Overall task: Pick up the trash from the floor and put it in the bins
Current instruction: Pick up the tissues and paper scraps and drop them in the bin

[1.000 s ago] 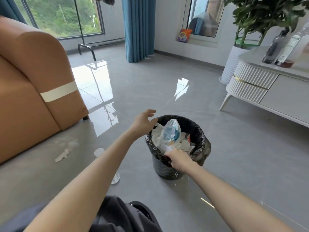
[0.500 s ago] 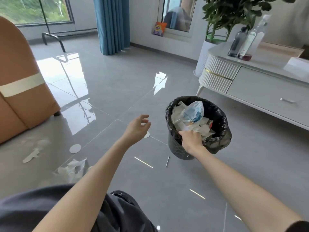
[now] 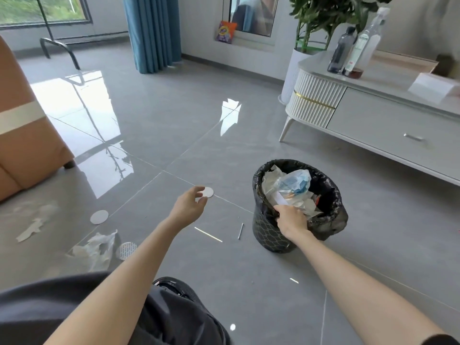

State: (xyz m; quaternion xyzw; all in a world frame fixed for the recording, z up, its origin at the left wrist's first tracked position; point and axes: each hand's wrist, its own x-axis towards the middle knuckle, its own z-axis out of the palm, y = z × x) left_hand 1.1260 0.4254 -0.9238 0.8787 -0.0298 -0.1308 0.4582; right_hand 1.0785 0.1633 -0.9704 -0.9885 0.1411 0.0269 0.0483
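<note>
Fingertips hidden, the right hand (image 3: 290,220) grip holds the bin (image 3: 267,236) rim; left hand (image 3: 189,207) grip wide, empty.

I am finding nothing here that I can actually read. The orange and purple packet (image 3: 226,31) on the sill (image 3: 254,42) is showing a yellow logo, but its letters are blurring out. The clear bottle (image 3: 371,36) on the cabinet (image 3: 388,125) is carrying a white label (image 3: 359,51) whose print is too small to make out.
</note>
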